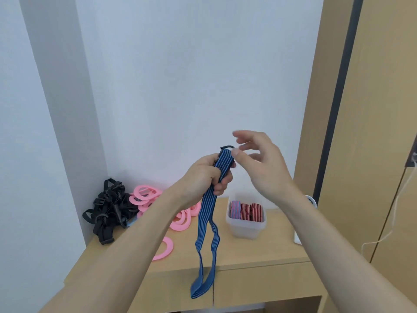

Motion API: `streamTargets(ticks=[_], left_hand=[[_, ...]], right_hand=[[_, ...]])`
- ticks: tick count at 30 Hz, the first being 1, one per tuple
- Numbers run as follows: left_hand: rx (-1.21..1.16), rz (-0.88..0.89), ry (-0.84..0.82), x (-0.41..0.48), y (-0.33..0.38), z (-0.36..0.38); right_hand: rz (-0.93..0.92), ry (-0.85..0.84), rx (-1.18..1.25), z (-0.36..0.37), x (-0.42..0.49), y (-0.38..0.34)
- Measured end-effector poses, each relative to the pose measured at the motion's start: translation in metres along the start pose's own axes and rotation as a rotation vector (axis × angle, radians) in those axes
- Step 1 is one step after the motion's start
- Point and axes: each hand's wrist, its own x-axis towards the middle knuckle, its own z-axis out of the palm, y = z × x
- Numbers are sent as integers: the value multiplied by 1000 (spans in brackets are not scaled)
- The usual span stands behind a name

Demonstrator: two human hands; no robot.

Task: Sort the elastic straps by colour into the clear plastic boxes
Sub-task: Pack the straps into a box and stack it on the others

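Head view: left fingers (223, 185) grip the blue strap (206, 215) just below its hook (226, 147); right fingers (247, 134) spread open beside. Likely light, limp, stretchy.

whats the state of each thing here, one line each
left hand, gripping the blue strap near its top
right hand, open, thumb by the strap's top end
blue strap, held up, hanging doubled
clear box, lidless, three rolled straps inside
black straps, tangled heap on the desk
pink rings, loose pile beside them

R hand (259, 163) fingertips blurred; pink rings (144, 197) partly behind L forearm (144, 222); white obj (312, 199) mostly behind R forearm (327, 233).
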Motion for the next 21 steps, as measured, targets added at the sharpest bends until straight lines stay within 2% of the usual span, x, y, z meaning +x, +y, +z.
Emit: streamTargets(ticks=[3,8,12,18,21], left_hand=[[2,-17,-12,1,-1,2],[22,-37,-32,-2,-5,5],[99,-56,-11,-1,-10,8],[184,-16,-11,0,-15,6],[90,11,55,2,-18,4]], right_hand=[[137,-185,31,0,11,6],[247,-294,128,-9,7,13],[280,-393,31,-14,6,15],[260,-340,-26,-13,8,11],[243,-288,-64,-13,11,11]])
